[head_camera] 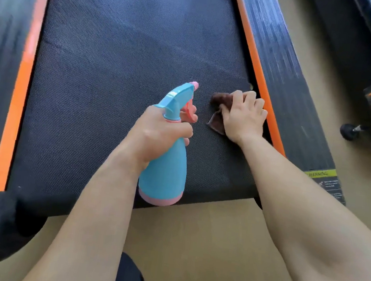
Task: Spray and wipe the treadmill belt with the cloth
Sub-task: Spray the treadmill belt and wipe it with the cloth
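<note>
Okay: the right hand (244, 118) has its grip clenched on the brown cloth (216, 121), pressing it onto the treadmill belt (119, 61) right beside the orange rail (256, 62) at 3 o'clock. The left hand (157, 134) has its grip wrapped round the neck of the blue spray bottle (164, 170), nozzle toward 12, just at 9 of the cloth. Most of the belt lies toward 12 and 9 of the cloth, long axis 6 to 12 (so wipe that way, probably). The label (319, 174) at 4 o'clock reads "WARNING"; its small print is blurred.
</note>
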The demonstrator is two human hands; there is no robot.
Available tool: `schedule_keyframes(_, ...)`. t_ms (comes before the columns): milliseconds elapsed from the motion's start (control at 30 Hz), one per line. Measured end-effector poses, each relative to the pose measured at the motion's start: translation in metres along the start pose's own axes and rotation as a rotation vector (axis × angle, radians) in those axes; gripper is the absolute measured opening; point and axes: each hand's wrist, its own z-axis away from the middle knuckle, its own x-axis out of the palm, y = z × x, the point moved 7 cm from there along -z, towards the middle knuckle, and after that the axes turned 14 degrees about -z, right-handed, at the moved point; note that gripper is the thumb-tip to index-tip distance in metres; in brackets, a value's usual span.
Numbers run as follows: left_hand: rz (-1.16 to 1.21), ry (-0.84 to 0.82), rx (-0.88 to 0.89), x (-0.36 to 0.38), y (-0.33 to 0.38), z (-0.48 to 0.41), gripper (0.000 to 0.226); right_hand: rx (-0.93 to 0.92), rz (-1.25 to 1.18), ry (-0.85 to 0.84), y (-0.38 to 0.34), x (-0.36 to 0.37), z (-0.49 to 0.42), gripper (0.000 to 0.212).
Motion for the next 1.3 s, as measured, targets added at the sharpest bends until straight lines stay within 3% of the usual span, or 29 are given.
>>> schedule_keyframes(100, -0.060, 0.030, 0.007, 0.000, -0.002, 0.013, 0.033, -0.024, -0.035, -0.032, -0.003, -0.003, 0.023, 0.041)
schedule_keyframes(233, -0.123, 0.082, -0.042, -0.006, -0.012, 0.030, 0.038, -0.276, -0.082, 0.001, -0.019, -0.003, 0.123, 0.034)
schedule_keyframes(333, -0.181, 0.121, -0.100, -0.010, -0.017, 0.043, 0.035, -0.374, -0.065, -0.077, -0.016, -0.003, 0.117, 0.035)
schedule_keyframes(500, -0.323, 0.137, -0.095, -0.001, -0.017, 0.062, 0.029, -0.097, -0.065, -0.064, -0.028, 0.012, 0.013, 0.042)
schedule_keyframes(567, -0.368, 0.159, -0.099, 0.004, -0.019, 0.071, 0.033, -0.079, -0.070, -0.059, -0.036, 0.015, 0.005, 0.043)
schedule_keyframes(833, -0.444, 0.109, -0.137, 0.047, -0.028, 0.100, 0.042, -0.409, -0.123, -0.074, -0.012, -0.006, 0.171, 0.039)
schedule_keyframes(967, -0.493, 0.121, -0.165, 0.070, -0.042, 0.117, 0.047, -0.332, -0.188, -0.115, 0.020, -0.026, 0.221, 0.032)
schedule_keyframes(1133, -0.490, 0.019, -0.207, 0.098, -0.069, 0.135, 0.045, -0.207, -0.262, -0.184, 0.048, -0.039, 0.272, 0.042)
schedule_keyframes(1300, -0.547, -0.081, -0.163, 0.124, -0.074, 0.147, 0.036, -0.180, -0.211, -0.162, 0.063, -0.039, 0.275, 0.027)
